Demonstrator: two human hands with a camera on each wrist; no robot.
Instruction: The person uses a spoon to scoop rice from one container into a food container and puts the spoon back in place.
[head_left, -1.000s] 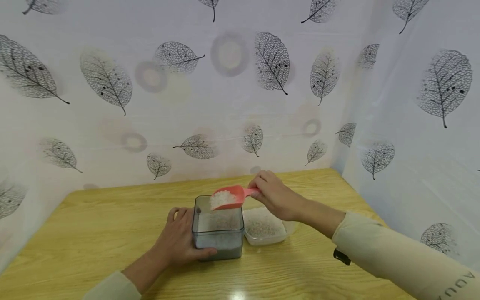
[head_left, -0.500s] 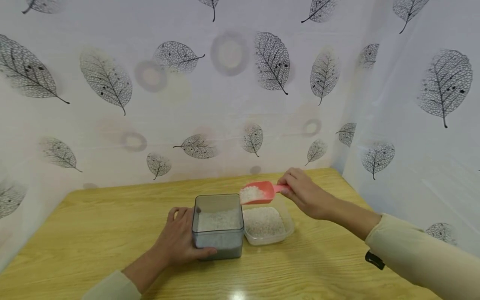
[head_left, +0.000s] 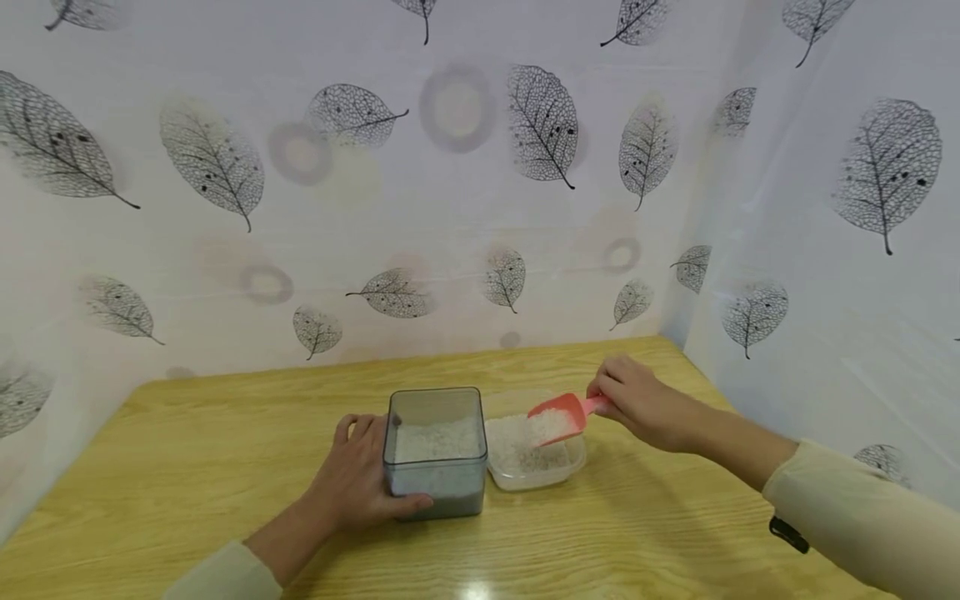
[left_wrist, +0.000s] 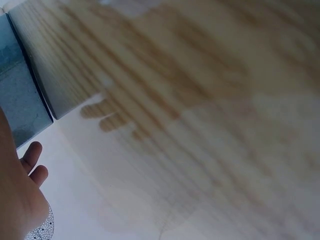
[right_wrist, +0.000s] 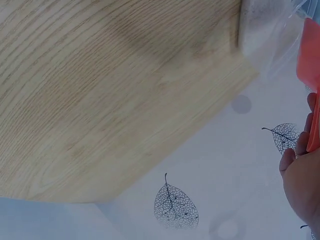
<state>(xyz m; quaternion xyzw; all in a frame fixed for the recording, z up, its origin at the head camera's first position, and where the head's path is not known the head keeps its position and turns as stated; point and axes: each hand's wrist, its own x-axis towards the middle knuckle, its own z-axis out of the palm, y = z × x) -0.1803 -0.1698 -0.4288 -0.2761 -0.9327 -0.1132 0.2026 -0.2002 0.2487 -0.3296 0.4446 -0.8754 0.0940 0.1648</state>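
My right hand (head_left: pixel 645 408) grips the handle of a pinkish-red scoop (head_left: pixel 575 410) with rice in its bowl. The scoop is tilted, its mouth low over a shallow clear plastic tub (head_left: pixel 532 478) of rice. In the right wrist view, curled fingers (right_wrist: pixel 302 142) wrap the scoop's handle at the right edge. My left hand (head_left: pixel 356 479) holds a smoky grey, square see-through storage box (head_left: pixel 450 487) at its left side, thumb across the front. Rice (head_left: pixel 438 440) lies inside this open box. The left wrist view catches only part of the box (left_wrist: pixel 22 90) and two fingertips (left_wrist: pixel 32 152).
Box and tub stand side by side on a wood-grain table (head_left: pixel 247 442), the tub on the right. A pale curtain (head_left: pixel 457 200) with leaf prints rises behind the table and along its right side.
My right hand has carried the rice-laden scoop rightward from above the grey box, then lowered it over the clear tub. The left hand and the box have stayed put.
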